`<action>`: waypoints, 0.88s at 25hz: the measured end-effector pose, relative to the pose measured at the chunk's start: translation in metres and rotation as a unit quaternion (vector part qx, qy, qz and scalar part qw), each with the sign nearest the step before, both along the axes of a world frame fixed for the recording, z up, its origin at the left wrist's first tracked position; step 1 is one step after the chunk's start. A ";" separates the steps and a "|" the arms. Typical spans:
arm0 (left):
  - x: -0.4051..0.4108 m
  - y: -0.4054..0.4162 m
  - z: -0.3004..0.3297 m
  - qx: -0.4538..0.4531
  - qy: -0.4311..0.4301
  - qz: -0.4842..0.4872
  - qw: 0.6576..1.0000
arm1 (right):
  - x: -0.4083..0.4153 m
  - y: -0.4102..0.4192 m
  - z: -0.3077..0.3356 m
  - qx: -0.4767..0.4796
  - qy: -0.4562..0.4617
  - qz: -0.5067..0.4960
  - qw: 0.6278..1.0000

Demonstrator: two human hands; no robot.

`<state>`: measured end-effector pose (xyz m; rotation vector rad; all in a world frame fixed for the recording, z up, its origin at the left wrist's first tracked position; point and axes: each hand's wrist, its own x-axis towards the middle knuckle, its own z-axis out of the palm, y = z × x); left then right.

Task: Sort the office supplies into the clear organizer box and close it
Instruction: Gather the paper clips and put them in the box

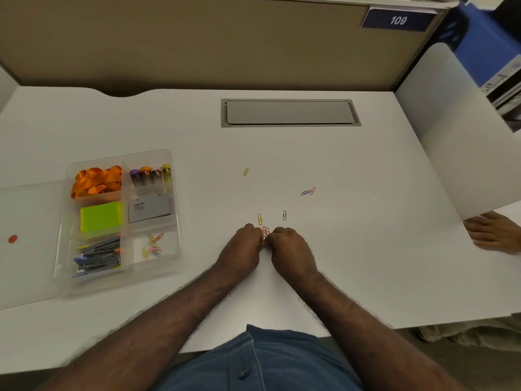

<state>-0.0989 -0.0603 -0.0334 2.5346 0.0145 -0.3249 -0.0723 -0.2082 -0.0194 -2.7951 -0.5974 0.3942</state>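
Note:
The clear organizer box (174, 210) stands open at the left of the white desk, its lid (31, 266) lying flat to the left. Its compartments hold orange clips, small capped vials, a green sticky pad, a grey card box, grey binder clips and a few paper clips (153, 245). My left hand (242, 249) and my right hand (290, 249) meet at the desk's middle, curled fingertips pinching a small bunch of red paper clips (265, 231). Loose clips lie beyond them: yellow (260, 219), grey (284, 215), a blue and red pair (307, 192), and another yellow (245, 171).
A grey cable hatch (290, 112) is set into the desk at the back. A white divider panel (465, 142) stands at the right, with another person's hand (493, 232) resting by it. A small red dot (12, 239) marks the lid.

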 end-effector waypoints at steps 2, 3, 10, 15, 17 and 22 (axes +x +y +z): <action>-0.001 0.003 0.001 -0.007 0.003 0.006 1.000 | 0.005 0.000 0.005 0.015 0.005 -0.029 0.999; -0.002 0.006 0.001 -0.016 -0.005 0.013 1.000 | 0.007 0.000 0.006 0.026 0.006 -0.045 0.999; -0.022 0.030 0.004 -0.002 0.025 -0.026 0.999 | 0.012 -0.006 0.022 0.189 0.081 -0.216 0.955; -0.024 0.027 0.004 0.050 -0.010 -0.072 0.996 | 0.008 -0.008 0.031 0.301 0.136 -0.297 0.896; -0.023 0.027 0.006 0.041 -0.009 -0.067 0.997 | 0.006 -0.006 0.034 0.364 0.169 -0.320 0.858; -0.027 0.039 0.014 -0.078 -0.017 0.013 0.997 | 0.000 0.007 0.040 0.468 0.240 -0.323 0.787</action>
